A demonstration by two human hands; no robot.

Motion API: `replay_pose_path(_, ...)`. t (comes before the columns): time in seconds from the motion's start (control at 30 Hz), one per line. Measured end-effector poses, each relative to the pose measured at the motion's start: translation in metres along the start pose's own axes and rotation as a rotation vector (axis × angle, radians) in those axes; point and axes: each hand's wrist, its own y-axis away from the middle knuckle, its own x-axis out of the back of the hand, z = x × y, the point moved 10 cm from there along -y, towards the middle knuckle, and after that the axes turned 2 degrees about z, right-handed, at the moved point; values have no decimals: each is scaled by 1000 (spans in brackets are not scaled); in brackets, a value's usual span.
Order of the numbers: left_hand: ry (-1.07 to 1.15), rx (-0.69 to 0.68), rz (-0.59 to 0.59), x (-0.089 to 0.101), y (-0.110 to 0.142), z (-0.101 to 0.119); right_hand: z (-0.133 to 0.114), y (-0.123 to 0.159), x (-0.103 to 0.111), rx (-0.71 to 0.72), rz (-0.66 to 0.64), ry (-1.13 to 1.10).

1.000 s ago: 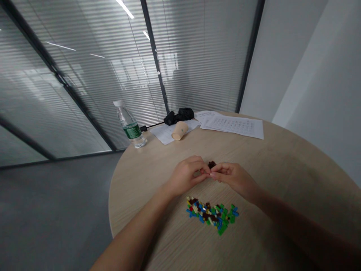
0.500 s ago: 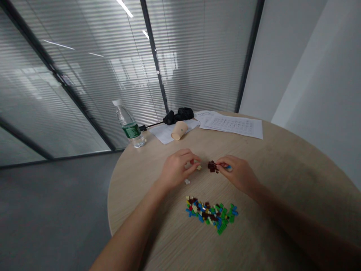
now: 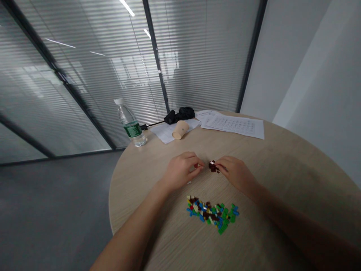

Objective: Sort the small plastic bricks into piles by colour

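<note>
Bricks (image 3: pixel 212 167), brown, blocky, on wood-grained tabletop (image 3: pixel 146 169)

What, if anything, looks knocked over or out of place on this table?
The paper cup does: it appears to lie on its side on a sheet of paper, beyond the hands, where a cup would normally stand. No spill shows around it. The colored bricks are jumbled, but nothing looks damaged.

Left hand (image 3: pixel 182 171) curled, right hand (image 3: pixel 236 171) bent inward

The table (image 3: pixel 135 177) carries coloured bricks (image 3: pixel 210 213), papers (image 3: pixel 234 126), a bottle (image 3: pixel 132 126), apparently brown pieces (image 3: pixel 213 167).
</note>
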Motion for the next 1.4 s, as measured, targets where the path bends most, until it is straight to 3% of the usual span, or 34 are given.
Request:
replay_pose_path(0.2, 173, -53, -134, -10, 2, 8, -1, 0, 0, 12, -4, 10)
replay_pose_path(0.53, 346, 26, -575, -48, 24, 3, -1, -1, 3, -2, 6, -10)
replay_pose_path(0.83, 423, 85, -624, -45, 31, -1, 3, 0, 7, -36, 22, -24)
replay_pose_path(1.4, 500, 54, -679, -55, 34, 4, -5, 3, 25, -9, 81, -39)
